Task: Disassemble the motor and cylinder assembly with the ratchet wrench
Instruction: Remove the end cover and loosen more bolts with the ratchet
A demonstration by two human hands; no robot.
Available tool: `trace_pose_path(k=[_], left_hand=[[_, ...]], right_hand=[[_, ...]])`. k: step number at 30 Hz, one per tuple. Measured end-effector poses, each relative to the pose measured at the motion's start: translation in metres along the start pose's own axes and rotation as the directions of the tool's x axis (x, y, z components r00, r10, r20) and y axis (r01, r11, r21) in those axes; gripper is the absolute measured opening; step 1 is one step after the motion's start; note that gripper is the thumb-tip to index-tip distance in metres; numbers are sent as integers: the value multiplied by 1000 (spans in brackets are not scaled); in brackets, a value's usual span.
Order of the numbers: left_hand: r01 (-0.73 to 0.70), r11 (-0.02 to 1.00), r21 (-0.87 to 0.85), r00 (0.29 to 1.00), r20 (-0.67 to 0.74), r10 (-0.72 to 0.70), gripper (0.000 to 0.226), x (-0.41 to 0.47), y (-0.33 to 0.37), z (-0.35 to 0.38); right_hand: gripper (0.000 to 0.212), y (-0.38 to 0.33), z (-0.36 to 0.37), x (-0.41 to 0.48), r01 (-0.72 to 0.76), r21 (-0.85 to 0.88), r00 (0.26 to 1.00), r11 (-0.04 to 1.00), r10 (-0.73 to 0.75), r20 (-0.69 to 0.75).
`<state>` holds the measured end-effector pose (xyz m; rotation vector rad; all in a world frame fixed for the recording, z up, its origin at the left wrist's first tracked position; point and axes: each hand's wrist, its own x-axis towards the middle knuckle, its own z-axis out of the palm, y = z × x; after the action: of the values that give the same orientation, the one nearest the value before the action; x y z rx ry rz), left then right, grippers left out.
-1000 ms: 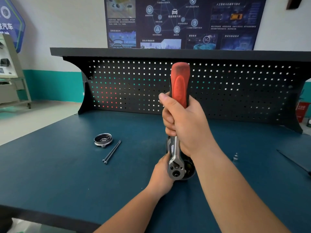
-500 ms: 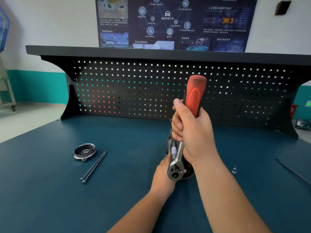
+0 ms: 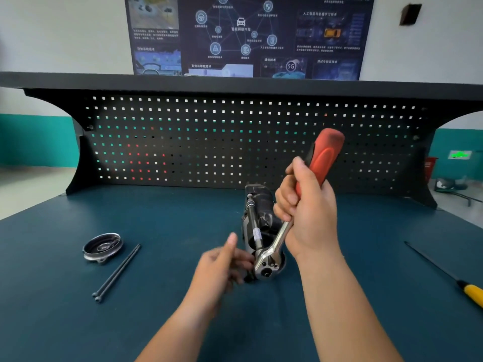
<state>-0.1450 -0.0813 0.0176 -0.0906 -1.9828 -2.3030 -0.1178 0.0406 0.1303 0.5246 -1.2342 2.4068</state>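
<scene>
While the right hand clenches the ratchet wrench, the left hand, blurred at 9 o'clock of the motor and cylinder assembly, has a grip that cannot be told. Poster, 12 o'clock: "5G".

A dark blue-green desk fills the foreground. Along its far edge stands a black pegboard dotted with small square holes, topped by a black shelf. Behind it, a white wall carries a large dark poster of diagrams and a teal band near the bottom. Pale floor shows beyond the desk's left edge. A green sign glows at far right.
</scene>
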Motion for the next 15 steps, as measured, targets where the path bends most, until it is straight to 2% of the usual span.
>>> trace_pose_path(k=[2,5,8,12,15], left_hand=[[162,980,-116,978,148,-144,43,-13,1,13],[267,921,-283,950,236,-203,31,-18,1,22],[325,861,-390,933,279,-227,23,-18,3,19],[335,819,-467,931,299,-210,22,-16,3,18],[361,798,-483,921,322,-221,21,-17,1,19]], right_hand=[[22,5,1,-3,0,-25,999,1000,1,36],[19,12,5,-7,-1,-68,997,998,6,71],[17,15,3,-9,23,11,999,1000,-23,35],[20,15,-12,-14,94,304,986,948,-47,-158],[16,21,-29,-22,169,473,921,865,32,-387]])
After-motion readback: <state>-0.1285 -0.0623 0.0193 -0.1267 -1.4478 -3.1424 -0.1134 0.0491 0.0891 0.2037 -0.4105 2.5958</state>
